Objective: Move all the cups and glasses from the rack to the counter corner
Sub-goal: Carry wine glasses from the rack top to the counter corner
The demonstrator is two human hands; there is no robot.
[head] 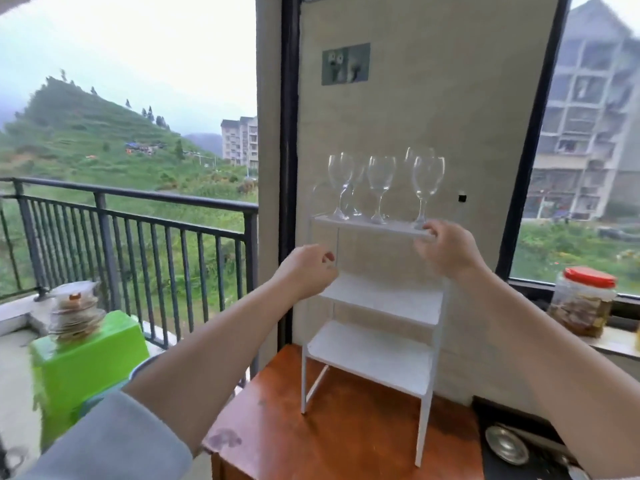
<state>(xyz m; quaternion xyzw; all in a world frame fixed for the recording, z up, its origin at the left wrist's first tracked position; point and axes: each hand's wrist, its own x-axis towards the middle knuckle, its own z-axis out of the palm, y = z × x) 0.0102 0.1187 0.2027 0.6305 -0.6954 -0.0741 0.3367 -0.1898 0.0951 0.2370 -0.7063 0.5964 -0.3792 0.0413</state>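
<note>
On the far left, a stack of plates (77,315) sits on a green box (88,362) by the balcony railing (138,202), well apart from the work and no part of it. The left hand (306,271) hangs beside the left edge of the white rack (374,362), between its top and middle shelves, fingers loosely curled around nothing — it may brush the frame, though I cannot tell whether it touches. The risk sits above it: the wine glasses (381,181) stand crowded on the top shelf (367,225), at least five of them, some behind others and hard to count through the clear glass. They are tall, narrow-footed and top-heavy, so a nudge to the light rack could rock them all at once.

The right hand (446,249) is at the shelf's right front corner, fingers bent and closing near the foot of the rightmost glass (427,183), which it does not yet clearly hold. A pull from that low could tip the bowl into its neighbour — or off the shelf onto the wooden counter (294,427). Lifting one clear means rising straight, since the stems stand close together. The lower shelves are bare.
</note>
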